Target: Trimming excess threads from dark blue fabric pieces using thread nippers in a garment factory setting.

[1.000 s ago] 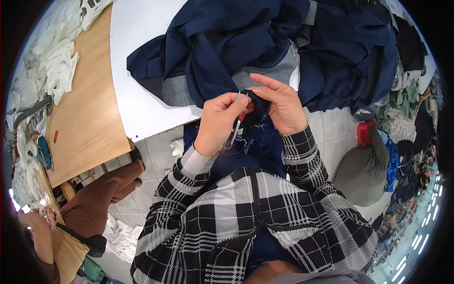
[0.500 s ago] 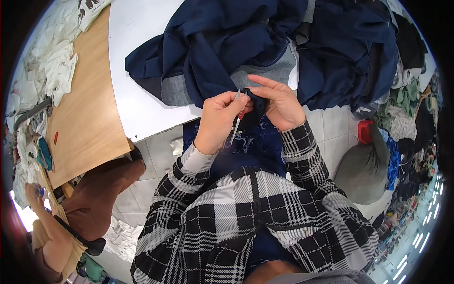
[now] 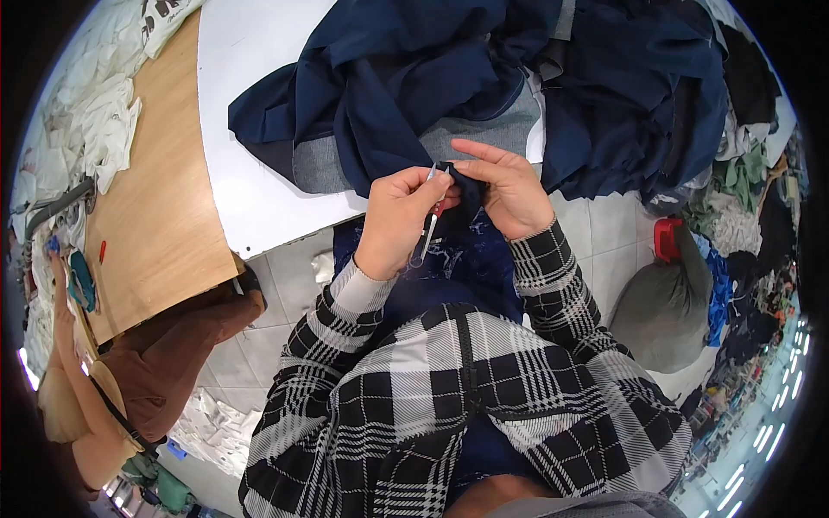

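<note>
Snips (image 3: 431, 221), red and metal, in left hand (image 3: 397, 216): fingers closed around them, handle loop hanging below, blade tips projecting above thumb and forefinger. Tips slightly parted, close by the edge of dark cloth (image 3: 467, 192). Right hand (image 3: 515, 194) grips that edge under its thumb, forefinger stretched clear; lower fingers partly hidden. Cloth hangs between the two hands, off the near edge of the white bench (image 3: 276, 203). Navy garments (image 3: 380, 112) heaped beyond; whether the held cloth joins them, cannot tell.
</note>
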A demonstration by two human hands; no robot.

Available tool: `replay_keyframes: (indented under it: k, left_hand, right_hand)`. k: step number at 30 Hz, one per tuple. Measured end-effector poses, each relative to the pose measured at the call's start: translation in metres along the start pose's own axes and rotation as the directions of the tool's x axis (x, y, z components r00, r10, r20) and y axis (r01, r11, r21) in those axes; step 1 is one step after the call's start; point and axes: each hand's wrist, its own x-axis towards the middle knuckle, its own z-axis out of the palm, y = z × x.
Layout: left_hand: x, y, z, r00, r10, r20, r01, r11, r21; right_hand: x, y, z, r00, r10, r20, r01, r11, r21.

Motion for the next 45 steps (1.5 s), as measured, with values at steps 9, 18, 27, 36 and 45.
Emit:
replay_keyframes:
  k: [9,18,27,36,45]
  left_hand:
    - [-0.001,-0.006,-0.001,1.000,0.023,0.009,-0.023,1.000,0.007]
    - [0.000,-0.004,-0.002,0.999,0.049,0.023,-0.050,0.998,0.024]
    - [0.000,-0.004,-0.001,0.997,0.064,0.043,-0.064,0.998,-0.010]
    - [-0.001,-0.005,0.000,0.996,0.085,0.041,-0.086,0.996,0.031]
    - [0.002,-0.001,0.008,0.991,0.131,0.032,-0.133,0.988,0.072]
  right_hand:
    - [-0.002,0.003,-0.002,1.000,0.002,-0.016,-0.002,1.000,0.023]
    - [-0.002,0.001,0.003,1.000,-0.002,-0.029,0.003,0.999,0.037]
    - [-0.003,0.000,0.003,1.000,-0.011,-0.025,0.012,0.999,0.044]
    - [-0.005,0.001,0.005,0.999,-0.013,-0.041,0.016,0.998,0.053]
    - [-0.009,-0.003,0.009,0.995,-0.053,-0.088,0.057,0.997,0.054]
